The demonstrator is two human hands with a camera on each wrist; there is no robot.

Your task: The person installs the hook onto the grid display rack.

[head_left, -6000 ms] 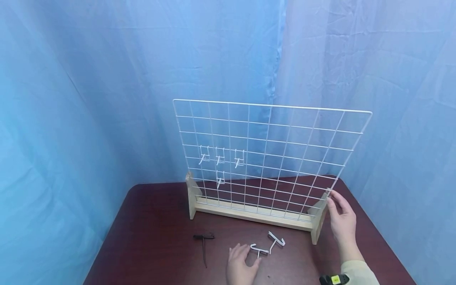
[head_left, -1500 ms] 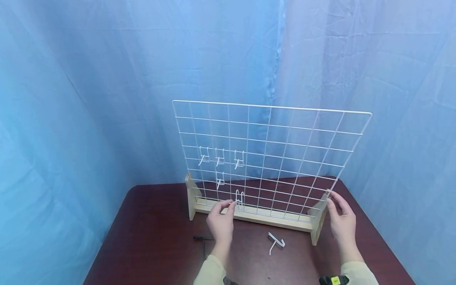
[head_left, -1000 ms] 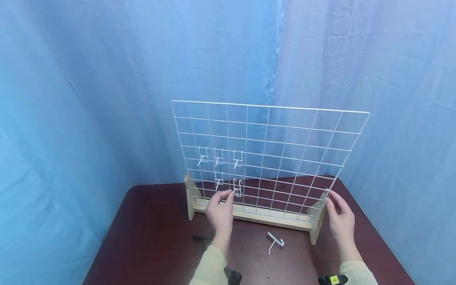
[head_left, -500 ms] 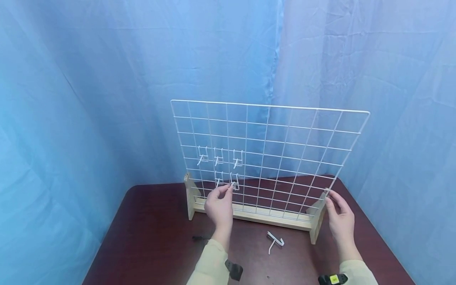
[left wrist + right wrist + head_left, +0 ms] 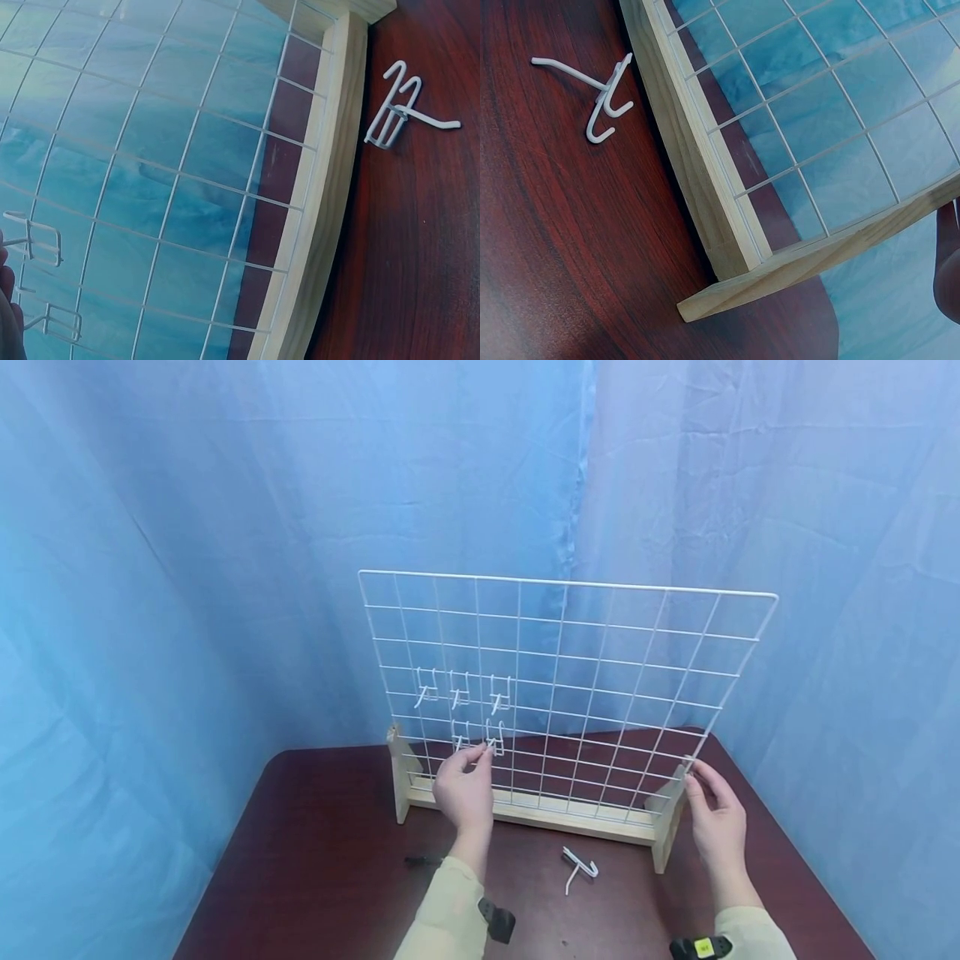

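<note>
A white wire grid panel (image 5: 570, 583) stands upright in a pale wooden base (image 5: 570, 822). My left hand (image 5: 465, 789) pinches the prong of a white wire hook (image 5: 500, 739) between thumb and fingers. The hook's two bent ends are at a horizontal wire, beside another hook (image 5: 461, 735) hanging on the panel. In the left wrist view, only part of the left hand (image 5: 9, 322) shows, at the left edge. My right hand (image 5: 718, 827) grips the grid rack at the top of its right wooden upright (image 5: 670, 827); in the right wrist view, its fingertips are mostly cut off.
Three more white hooks hang in a row above, one of them (image 5: 500, 695) over the held hook. A loose white hook (image 5: 580, 864) lies on the dark red table (image 5: 322, 860). Left of it is a black hook (image 5: 422, 861), partly hidden by the left sleeve. Blue curtains surround the table.
The left hand has taken a white hook from the table and brought it to the panel, lastly raising it up to the lower hook row. The right hand keeps its grip.
</note>
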